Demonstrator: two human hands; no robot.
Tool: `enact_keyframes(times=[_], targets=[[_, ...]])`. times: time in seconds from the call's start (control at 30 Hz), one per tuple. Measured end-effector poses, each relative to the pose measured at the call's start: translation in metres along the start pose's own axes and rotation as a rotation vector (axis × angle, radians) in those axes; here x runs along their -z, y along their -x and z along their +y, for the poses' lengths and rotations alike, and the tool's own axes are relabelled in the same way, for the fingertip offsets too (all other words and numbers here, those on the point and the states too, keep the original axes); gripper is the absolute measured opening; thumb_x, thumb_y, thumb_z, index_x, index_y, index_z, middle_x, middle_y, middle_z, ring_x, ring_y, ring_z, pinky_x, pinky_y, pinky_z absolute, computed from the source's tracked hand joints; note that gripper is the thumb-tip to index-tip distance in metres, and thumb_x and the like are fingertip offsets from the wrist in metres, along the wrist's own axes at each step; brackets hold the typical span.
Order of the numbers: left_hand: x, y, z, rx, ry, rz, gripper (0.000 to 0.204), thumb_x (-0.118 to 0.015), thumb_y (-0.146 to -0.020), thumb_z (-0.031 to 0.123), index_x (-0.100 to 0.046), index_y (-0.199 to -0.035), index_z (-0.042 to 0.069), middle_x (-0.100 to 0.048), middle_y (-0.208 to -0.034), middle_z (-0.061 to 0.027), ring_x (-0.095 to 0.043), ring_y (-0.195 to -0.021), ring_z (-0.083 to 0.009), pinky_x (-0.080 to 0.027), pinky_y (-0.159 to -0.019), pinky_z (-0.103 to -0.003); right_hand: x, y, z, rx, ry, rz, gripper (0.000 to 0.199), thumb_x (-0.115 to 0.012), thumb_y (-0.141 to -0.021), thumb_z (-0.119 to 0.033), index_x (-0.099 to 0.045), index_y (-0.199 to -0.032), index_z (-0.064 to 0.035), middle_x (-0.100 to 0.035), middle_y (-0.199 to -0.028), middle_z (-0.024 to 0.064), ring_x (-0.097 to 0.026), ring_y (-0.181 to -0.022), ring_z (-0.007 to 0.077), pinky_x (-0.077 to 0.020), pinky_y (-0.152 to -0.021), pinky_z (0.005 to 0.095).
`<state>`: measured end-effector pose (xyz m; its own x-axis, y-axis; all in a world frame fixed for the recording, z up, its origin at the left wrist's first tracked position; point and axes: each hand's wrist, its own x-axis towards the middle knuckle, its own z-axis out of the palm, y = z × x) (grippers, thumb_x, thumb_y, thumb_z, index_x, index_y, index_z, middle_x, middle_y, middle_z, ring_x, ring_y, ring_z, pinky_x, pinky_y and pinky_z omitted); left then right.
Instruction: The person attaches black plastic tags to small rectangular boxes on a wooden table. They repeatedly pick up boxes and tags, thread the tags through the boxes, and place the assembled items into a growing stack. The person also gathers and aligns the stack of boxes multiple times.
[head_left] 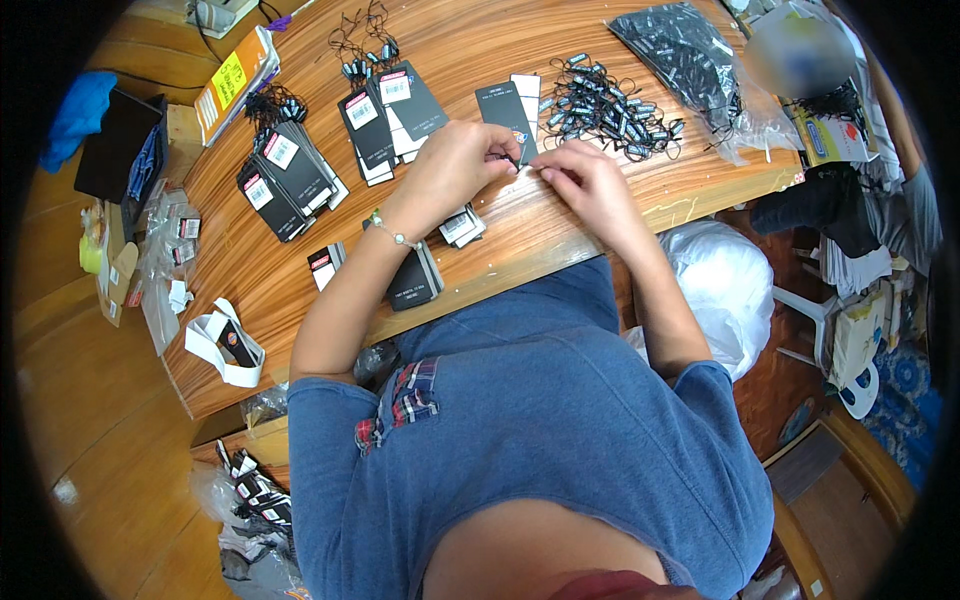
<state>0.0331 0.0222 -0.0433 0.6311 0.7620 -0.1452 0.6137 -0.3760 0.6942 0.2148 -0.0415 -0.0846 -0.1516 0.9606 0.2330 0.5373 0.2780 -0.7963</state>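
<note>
My left hand point(463, 163), with a beaded bracelet at its wrist, is closed in a pinch at the near end of a black hang tag point(503, 112). A short bit of dark string shows at its fingertips. Just right of it, my right hand point(590, 187) pinches with thumb and forefinger; what is between them is too small to make out. White card point(525, 92) shows beside the tag. Beyond my right hand lies a loose pile of black tag strings point(605, 108) with pale bluish fasteners. Under my left wrist are more tags point(462, 226), partly hidden.
Stacks of black tags with strings point(292, 165) and others point(368, 130) lie at the left. A plastic bag of strings point(680, 55) sits at the far right. A white band roll point(225, 345) rests near the left edge. Another person point(900, 150) is at the right.
</note>
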Motion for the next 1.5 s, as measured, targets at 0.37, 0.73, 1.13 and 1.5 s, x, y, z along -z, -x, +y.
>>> enact_keyframes(times=[0.37, 0.73, 1.13, 1.5], targets=[[-0.025, 0.008, -0.001, -0.111, -0.172, 0.054, 0.011, -0.064, -0.072, 0.012, -0.066, -0.083, 0.008, -0.063, -0.074, -0.0131, -0.061, -0.069, -0.0282, -0.047, -0.064, -0.035, -0.015, -0.003, 0.002, 0.077, 0.385, -0.054, 0.016, -0.059, -0.073, -0.011, -0.067, -0.087, -0.0138, -0.054, -0.08, 0.005, -0.05, -0.081, 0.0233, -0.0383, -0.071, 0.0361], [-0.045, 0.013, 0.003, -0.338, -0.386, 0.182, 0.01, -0.058, -0.073, 0.01, -0.06, -0.068, 0.002, -0.057, -0.063, -0.0163, -0.059, -0.064, -0.0302, -0.047, -0.061, -0.039, -0.018, 0.001, 0.003, 0.087, 0.367, 0.004, 0.021, -0.059, -0.072, -0.009, -0.065, -0.092, -0.0106, -0.055, -0.086, 0.0046, -0.051, -0.086, 0.0231, -0.0368, -0.074, 0.0355], [-0.049, 0.015, -0.001, -0.315, -0.329, 0.199, 0.007, -0.061, -0.072, 0.009, -0.061, -0.07, 0.002, -0.058, -0.065, -0.0157, -0.058, -0.066, -0.0303, -0.047, -0.063, -0.04, -0.01, -0.005, 0.001, 0.121, 0.32, 0.108, 0.015, -0.061, -0.073, -0.009, -0.065, -0.088, -0.0073, -0.054, -0.079, 0.0062, -0.051, -0.079, 0.0235, -0.0392, -0.072, 0.0346], [-0.049, 0.016, -0.003, -0.272, -0.314, 0.184, 0.006, -0.061, -0.071, 0.007, -0.061, -0.071, 0.001, -0.058, -0.066, -0.017, -0.058, -0.068, -0.0314, -0.047, -0.066, -0.04, -0.012, -0.006, 0.001, 0.136, 0.311, 0.128, 0.016, -0.061, -0.072, -0.009, -0.066, -0.088, -0.0072, -0.055, -0.078, 0.0055, -0.05, -0.079, 0.0231, -0.0377, -0.07, 0.0342]])
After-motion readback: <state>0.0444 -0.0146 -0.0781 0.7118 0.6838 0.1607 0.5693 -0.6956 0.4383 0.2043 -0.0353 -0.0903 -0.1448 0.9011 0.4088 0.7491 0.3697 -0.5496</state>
